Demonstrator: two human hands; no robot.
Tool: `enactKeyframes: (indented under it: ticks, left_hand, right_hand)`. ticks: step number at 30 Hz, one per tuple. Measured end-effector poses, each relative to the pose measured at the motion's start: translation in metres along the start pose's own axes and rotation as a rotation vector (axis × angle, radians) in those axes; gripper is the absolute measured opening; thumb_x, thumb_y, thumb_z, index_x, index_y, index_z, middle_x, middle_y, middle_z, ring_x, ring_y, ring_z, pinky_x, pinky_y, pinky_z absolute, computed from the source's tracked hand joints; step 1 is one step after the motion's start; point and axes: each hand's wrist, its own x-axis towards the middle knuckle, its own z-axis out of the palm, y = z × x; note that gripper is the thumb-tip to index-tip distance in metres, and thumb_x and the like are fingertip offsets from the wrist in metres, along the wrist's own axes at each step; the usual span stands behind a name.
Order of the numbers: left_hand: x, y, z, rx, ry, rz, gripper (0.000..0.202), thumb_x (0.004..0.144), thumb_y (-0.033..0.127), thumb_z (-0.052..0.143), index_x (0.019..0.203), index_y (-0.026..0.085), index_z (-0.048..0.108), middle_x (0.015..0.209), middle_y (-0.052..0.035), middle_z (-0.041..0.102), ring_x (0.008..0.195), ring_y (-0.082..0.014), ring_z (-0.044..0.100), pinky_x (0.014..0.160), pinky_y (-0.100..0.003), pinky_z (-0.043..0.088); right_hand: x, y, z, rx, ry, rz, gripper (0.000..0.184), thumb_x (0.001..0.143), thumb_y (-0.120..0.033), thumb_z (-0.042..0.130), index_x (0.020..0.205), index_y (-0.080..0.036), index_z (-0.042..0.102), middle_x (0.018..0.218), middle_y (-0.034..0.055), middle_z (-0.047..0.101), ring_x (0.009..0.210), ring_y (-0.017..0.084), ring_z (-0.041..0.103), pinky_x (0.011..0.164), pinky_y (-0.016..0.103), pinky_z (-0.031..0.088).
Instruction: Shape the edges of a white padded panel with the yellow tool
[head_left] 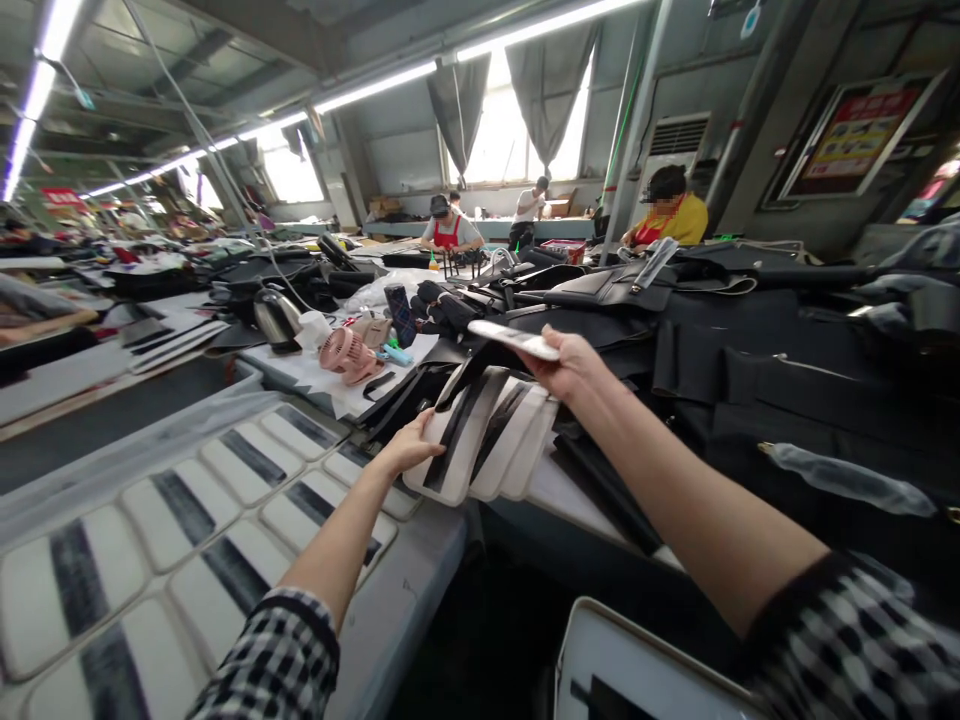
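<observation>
My right hand [568, 365] is raised over the bench, closed on the near end of a thin white panel [504, 334] seen almost edge-on. Lower and to the left, my left hand [405, 447] grips the left edge of a pale panel with a black stripe [452, 478], its thumb on top. That panel lies at the front of a fanned-out bunch of similar rounded panels [517, 455] at the bench edge. More striped panels [180, 505] are laid in rows on the table to the left.
A pink fan [346, 355], a steel kettle [275, 320] and a light-blue item stand behind my left hand. Black leather-like sheets [810, 400] cover the bench at right. A white-lined tray [637, 660] sits low in front. Several people work farther back.
</observation>
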Motion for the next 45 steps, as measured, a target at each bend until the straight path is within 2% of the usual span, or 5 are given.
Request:
enactKeyframes:
  ticks: [15, 22, 33, 39, 45]
  left_hand:
    - [-0.032, 0.086, -0.013, -0.410, 0.417, -0.057, 0.046, 0.091, 0.048, 0.050, 0.119, 0.011, 0.052, 0.120, -0.0151, 0.059, 0.116, -0.0285, 0.055, 0.104, -0.046, 0.041]
    - [-0.131, 0.203, 0.024, -1.168, -0.437, 0.186, 0.052, 0.084, 0.057, 0.063, 0.114, 0.015, 0.058, 0.103, -0.0113, 0.069, 0.083, -0.0204, 0.067, 0.070, -0.031, 0.057]
    - [-0.207, 0.262, 0.067, -1.327, -0.419, 0.308, 0.038, 0.081, 0.019, 0.075, 0.113, 0.020, 0.054, 0.102, -0.0028, 0.071, 0.090, -0.0141, 0.065, 0.083, -0.025, 0.054]
    - [-0.223, 0.256, 0.061, -1.392, -0.826, 0.473, 0.065, 0.078, 0.037, 0.079, 0.135, 0.032, 0.047, 0.123, -0.0065, 0.061, 0.097, -0.0245, 0.067, 0.076, -0.031, 0.058]
    - [-0.230, 0.196, 0.063, -1.293, -0.572, 0.320, 0.035, 0.093, 0.037, 0.061, 0.127, 0.029, 0.059, 0.105, -0.0059, 0.065, 0.060, -0.0100, 0.063, 0.047, -0.017, 0.047]
  right_hand:
    - [-0.135, -0.106, -0.084, -0.703, -0.275, 0.128, 0.035, 0.075, -0.028, 0.081, 0.108, -0.019, 0.072, 0.091, 0.0078, 0.076, 0.076, 0.025, 0.073, 0.070, 0.038, 0.062]
    - [-0.202, -0.078, -0.138, -0.712, -0.390, 0.363, 0.034, 0.078, -0.032, 0.079, 0.107, -0.015, 0.074, 0.094, 0.0098, 0.076, 0.083, 0.022, 0.072, 0.077, 0.031, 0.058]
    - [-0.237, -0.119, -0.156, -0.769, -0.397, 0.261, 0.068, 0.076, -0.051, 0.078, 0.133, -0.020, 0.057, 0.117, 0.0125, 0.069, 0.102, 0.026, 0.068, 0.086, 0.036, 0.054]
    - [-0.262, -0.153, -0.142, -0.830, -0.275, 0.262, 0.029, 0.082, -0.028, 0.076, 0.108, -0.014, 0.072, 0.090, 0.0074, 0.076, 0.080, 0.021, 0.073, 0.074, 0.029, 0.060]
    - [-0.299, -0.190, -0.150, -0.969, -0.204, 0.285, 0.025, 0.081, -0.028, 0.076, 0.103, -0.018, 0.075, 0.087, 0.0064, 0.076, 0.079, 0.022, 0.074, 0.071, 0.026, 0.060]
